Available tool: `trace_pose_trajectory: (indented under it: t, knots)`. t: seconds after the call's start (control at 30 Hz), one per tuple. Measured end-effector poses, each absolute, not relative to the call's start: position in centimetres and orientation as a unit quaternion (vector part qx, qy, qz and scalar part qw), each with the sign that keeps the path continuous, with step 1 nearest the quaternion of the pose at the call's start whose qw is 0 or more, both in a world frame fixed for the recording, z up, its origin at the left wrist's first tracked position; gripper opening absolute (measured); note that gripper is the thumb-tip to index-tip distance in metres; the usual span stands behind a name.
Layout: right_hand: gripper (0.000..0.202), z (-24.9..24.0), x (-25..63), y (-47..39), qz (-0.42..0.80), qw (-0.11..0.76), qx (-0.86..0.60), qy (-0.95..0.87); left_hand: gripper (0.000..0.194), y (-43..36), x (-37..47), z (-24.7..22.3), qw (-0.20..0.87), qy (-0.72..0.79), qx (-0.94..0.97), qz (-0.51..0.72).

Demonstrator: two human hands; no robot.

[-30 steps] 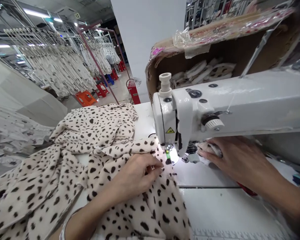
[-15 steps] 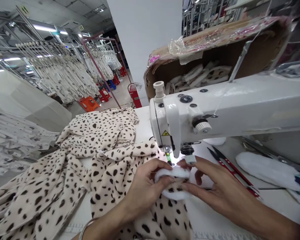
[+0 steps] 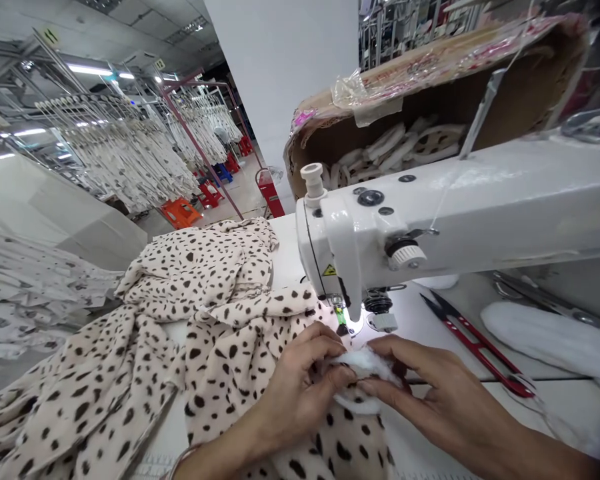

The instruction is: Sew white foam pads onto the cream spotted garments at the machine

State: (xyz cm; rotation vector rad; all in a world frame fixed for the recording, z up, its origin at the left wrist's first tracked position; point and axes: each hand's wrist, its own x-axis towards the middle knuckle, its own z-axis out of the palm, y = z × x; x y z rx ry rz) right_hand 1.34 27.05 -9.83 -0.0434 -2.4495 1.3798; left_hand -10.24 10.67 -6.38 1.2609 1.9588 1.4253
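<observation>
A small fluffy white piece [image 3: 365, 365] with some spotted fabric showing in it is pinched between both hands, just in front of the sewing needle area. My left hand [image 3: 305, 383] grips its left side with thumb and fingers. On its right side, my right hand [image 3: 425, 387] has thumb and fingers closed on the fluffy edge. Beneath my left hand lies cream fabric with dark spots [image 3: 230, 353], spread over the table's left side. The white sewing machine [image 3: 340, 247] stands right behind the hands, its lamp lit by the presser foot.
Red-handled snips [image 3: 485, 350] lie right of the machine head, near a white padded piece [image 3: 540, 333]. Behind the machine, an open cardboard box [image 3: 300, 153] holds several white-edged pieces. Racks of hanging garments [image 3: 130, 153] and stools stand at the back left.
Both hands have moved slightly down and to the right with the fluffy piece, which is now turned and more folded between the fingers. The view has shifted a little.
</observation>
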Motion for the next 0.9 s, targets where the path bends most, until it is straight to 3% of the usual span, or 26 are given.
trace_pose_trajectory:
  t: [0.1, 0.3, 0.47, 0.63, 0.77, 0.9]
  knots:
    - [0.024, -10.0, 1.4, 27.0, 0.514, 0.145, -0.014, -0.845, 0.027, 10.7, -10.6, -6.5, 0.259, 0.69, 0.424, 0.527]
    - [0.018, -9.6, 1.1, 26.7, 0.553, 0.142, -0.034, -0.82, 0.027, 10.5, -10.2, -7.6, 0.355, 0.659, 0.308, 0.588]
    - [0.019, -9.1, 0.7, 26.5, 0.558, 0.155, -0.05, -0.814, 0.019, 10.8, -10.1, -7.2, 0.268, 0.69, 0.346, 0.576]
    - [0.022, -10.1, 1.8, 26.5, 0.324, 0.29, 0.05, -0.899, 0.02, 10.3, -12.3, -5.5, 0.245, 0.749, 0.348, 0.508]
    - [0.024, -11.6, 3.4, 25.8, 0.124, 0.295, 0.134, -0.938, 0.019, 9.9, -14.0, -5.0, 0.23, 0.801, 0.352, 0.427]
    - [0.025, -12.6, 4.6, 25.0, 0.083, 0.289, 0.156, -0.941, 0.014, 10.1, -14.4, -5.3, 0.234, 0.822, 0.373, 0.361]
